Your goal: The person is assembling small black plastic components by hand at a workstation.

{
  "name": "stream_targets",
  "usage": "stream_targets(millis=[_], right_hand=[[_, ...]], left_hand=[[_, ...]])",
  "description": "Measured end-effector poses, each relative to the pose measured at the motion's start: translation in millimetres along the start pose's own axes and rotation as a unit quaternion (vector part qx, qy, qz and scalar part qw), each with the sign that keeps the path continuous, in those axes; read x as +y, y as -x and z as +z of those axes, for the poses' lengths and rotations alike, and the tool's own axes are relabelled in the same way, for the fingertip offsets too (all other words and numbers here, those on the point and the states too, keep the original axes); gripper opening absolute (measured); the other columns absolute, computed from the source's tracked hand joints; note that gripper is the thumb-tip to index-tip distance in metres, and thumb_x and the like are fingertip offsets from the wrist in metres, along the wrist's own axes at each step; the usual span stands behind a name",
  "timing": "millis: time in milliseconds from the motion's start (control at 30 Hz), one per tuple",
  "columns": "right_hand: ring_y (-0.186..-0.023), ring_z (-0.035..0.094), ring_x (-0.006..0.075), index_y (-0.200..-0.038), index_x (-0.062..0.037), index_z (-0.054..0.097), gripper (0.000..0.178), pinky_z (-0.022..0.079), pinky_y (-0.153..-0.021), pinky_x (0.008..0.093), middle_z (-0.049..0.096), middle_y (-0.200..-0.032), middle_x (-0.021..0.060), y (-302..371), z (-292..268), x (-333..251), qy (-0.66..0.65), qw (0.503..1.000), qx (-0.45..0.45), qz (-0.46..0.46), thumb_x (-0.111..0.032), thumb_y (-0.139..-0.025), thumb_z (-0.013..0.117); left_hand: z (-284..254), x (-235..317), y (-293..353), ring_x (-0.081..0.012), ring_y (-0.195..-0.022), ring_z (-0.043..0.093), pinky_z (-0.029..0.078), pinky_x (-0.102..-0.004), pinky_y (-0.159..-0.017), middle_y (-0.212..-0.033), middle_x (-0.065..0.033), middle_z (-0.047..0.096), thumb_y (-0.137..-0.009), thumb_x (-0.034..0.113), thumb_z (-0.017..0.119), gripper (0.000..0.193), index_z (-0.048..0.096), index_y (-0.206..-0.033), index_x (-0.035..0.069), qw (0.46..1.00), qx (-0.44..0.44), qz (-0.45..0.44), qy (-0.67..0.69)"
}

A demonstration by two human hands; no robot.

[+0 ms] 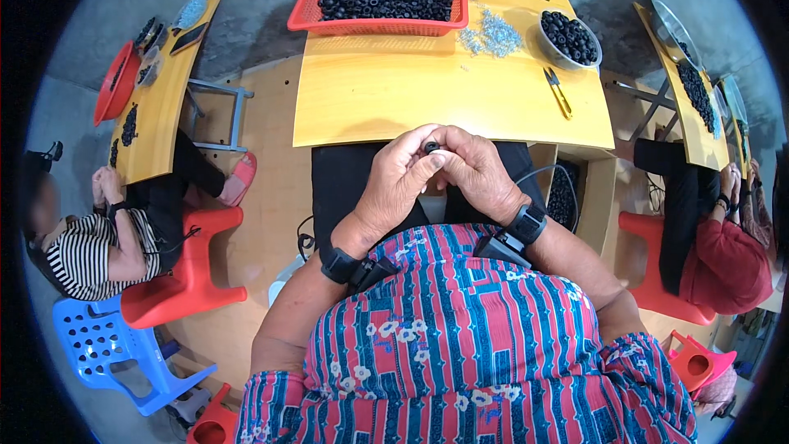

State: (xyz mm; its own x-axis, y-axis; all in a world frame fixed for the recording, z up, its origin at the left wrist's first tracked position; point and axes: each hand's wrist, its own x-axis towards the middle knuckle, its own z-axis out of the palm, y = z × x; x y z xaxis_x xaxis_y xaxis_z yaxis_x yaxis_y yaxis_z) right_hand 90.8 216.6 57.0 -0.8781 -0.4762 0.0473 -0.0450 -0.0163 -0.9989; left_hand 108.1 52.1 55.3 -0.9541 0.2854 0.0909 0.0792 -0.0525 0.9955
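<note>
Just off the near edge of the wooden table (pixel 460 103), my two hands meet in front of my body. A small black round part with a hole in its end (pixel 431 147) shows between the fingertips. My left hand (pixel 391 182) is closed on it from one side, its thumb pressed against the part. From the other side, my right hand (pixel 480 173) closes around the same part, with thumb and fingers bent in. The fingers hide most of the part. Both wrists carry dark straps.
On the table stand a red basket of black parts (pixel 306 10), a clear bowl of similar parts (pixel 593 59), a pile of small clear pieces (pixel 497 35) and yellow-handled snips (pixel 559 94). An open carton (pixel 604 197) stands below right. People sit at tables on both sides.
</note>
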Motion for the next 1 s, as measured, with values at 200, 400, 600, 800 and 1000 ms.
stream_targets(millis=[200,400,600,800,1000], right_hand=[[-0.066,0.060,0.0094,-0.099,-0.0002,0.056,0.016,0.051,-0.061,0.0226,0.061,-0.079,0.0041,-2,3,-4,-0.077,0.996,0.006,0.043,-0.013,-0.099,0.047],[-0.062,0.051,0.0101,-0.095,-0.0035,0.056,0.023,0.049,-0.066,0.0277,0.054,-0.077,0.0013,-3,-6,0,-0.364,0.924,-0.035,0.111,-0.025,-0.100,0.050],[-0.058,0.043,0.0091,-0.100,-0.0059,0.056,0.023,0.049,-0.067,0.0316,0.051,-0.078,-0.0002,-2,-4,4,-0.460,0.875,-0.029,0.147,-0.029,-0.099,0.052],[-0.058,0.043,0.0088,-0.101,-0.0066,0.057,0.024,0.047,-0.066,0.0312,0.051,-0.077,-0.0008,-1,-2,6,-0.463,0.871,-0.029,0.159,-0.030,-0.100,0.052],[-0.058,0.041,0.0086,-0.100,-0.0066,0.057,0.024,0.044,-0.064,0.0295,0.050,-0.076,-0.0010,-2,1,7,-0.468,0.869,-0.019,0.161,-0.030,-0.100,0.051]], left_hand=[[3,2,-1,-0.0037,-0.062,0.047,0.042,-0.0181,-0.055,-0.082,0.0000,0.057,-0.098,0.018,0.054,0.035,0.054,-0.125,-0.003,1.000,0.020,-0.004,0.001],[-1,1,-2,-0.0054,-0.066,0.057,0.046,-0.0185,-0.057,-0.082,-0.0021,0.063,-0.093,0.005,0.058,0.027,0.060,-0.119,0.002,0.998,0.049,0.013,-0.025],[-2,-3,-3,-0.0069,-0.072,0.063,0.049,-0.0196,-0.060,-0.087,-0.0048,0.068,-0.093,0.005,0.059,0.022,0.063,-0.114,0.001,0.995,0.072,0.041,-0.053],[-1,-12,-3,-0.0117,-0.077,0.067,0.053,-0.0236,-0.070,-0.087,-0.0078,0.070,-0.088,0.001,0.061,0.022,0.067,-0.110,0.002,0.994,0.098,0.044,-0.028],[-3,-16,-3,-0.0129,-0.077,0.067,0.052,-0.0255,-0.070,-0.087,-0.0084,0.070,-0.087,0.003,0.063,0.021,0.069,-0.107,0.003,0.987,0.122,0.071,-0.079]])
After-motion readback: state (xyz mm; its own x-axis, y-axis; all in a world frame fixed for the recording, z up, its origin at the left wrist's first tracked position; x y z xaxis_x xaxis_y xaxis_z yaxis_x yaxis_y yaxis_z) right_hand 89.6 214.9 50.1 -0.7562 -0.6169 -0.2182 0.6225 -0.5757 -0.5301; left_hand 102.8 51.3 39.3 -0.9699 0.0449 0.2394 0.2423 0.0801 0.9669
